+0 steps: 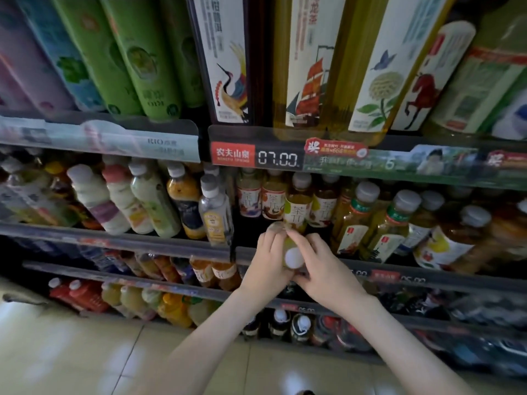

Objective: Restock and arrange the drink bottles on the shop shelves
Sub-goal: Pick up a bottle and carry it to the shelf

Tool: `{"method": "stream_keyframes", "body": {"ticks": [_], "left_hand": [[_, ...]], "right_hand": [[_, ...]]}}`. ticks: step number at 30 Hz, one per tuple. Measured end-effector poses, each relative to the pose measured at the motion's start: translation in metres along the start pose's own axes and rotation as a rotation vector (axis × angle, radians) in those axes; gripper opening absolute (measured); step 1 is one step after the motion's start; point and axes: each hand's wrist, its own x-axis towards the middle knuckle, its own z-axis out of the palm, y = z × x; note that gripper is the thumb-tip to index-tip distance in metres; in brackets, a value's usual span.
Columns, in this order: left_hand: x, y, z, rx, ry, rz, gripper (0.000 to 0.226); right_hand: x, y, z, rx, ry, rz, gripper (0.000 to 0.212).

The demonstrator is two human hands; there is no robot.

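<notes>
Left hand (266, 269) and right hand (323, 270) both clasp one white-capped bottle (290, 250) at the shelf (159, 246) front; likely rigid, slick, best held mid-body

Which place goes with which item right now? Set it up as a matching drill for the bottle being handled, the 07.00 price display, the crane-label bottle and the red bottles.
Items:
1. white-capped bottle
2. 07.00 price display
3. crane-label bottle
4. red bottles

Places:
A. lowest shelf, left end
B. top shelf, left of the ship-label bottle
C. gripped between the left hand and right hand
D. shelf rail, right of the red Nongfu Spring tag

Pairs: 1-C, 2-D, 3-B, 4-A
</notes>
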Motion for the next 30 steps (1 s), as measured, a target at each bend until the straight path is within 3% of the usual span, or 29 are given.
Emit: {"method": "stream_keyframes", "body": {"ticks": [3,9,12,15,18,21,24,26,28,30], "left_hand": [[-0.012,0.006,0.001,-0.015,-0.009,0.041,0.047],[-0.009,0.030,-0.007,0.026,0.085,0.240,0.036],[-0.015,0.059,-0.007,0.027,0.104,0.381,0.032],[-0.022,0.089,0.001,0.008,0.047,0.450,0.021],[-0.036,0.116,0.026,0.008,-0.161,0.358,0.030],[-0.062,0.128,0.061,-0.030,-0.493,0.145,0.055],[-0.103,0.108,0.107,0.018,-0.838,0.007,0.066],[-0.147,0.074,0.152,-0.059,-1.058,-0.199,0.074],[-0.196,0.039,0.199,-0.083,-1.119,-0.313,0.075],[-0.249,0.002,0.253,-0.073,-1.133,-0.362,0.062]], "right_hand": [[-0.010,0.002,0.002,-0.051,-0.048,0.007,0.068],[-0.029,-0.004,-0.024,0.287,-0.007,0.141,0.063],[-0.058,-0.010,-0.046,0.205,0.046,0.162,0.054],[-0.092,-0.008,-0.059,0.050,-0.012,0.190,0.041],[-0.122,0.015,-0.051,0.085,-0.063,0.343,0.041],[-0.146,0.056,-0.014,0.129,-0.129,0.568,0.052],[-0.182,0.109,0.062,0.180,-0.267,0.761,0.051],[-0.212,0.146,0.134,0.184,-0.329,0.824,0.048],[-0.240,0.176,0.208,0.154,-0.402,0.877,0.056],[-0.261,0.206,0.285,0.106,-0.458,0.940,0.062]]}}
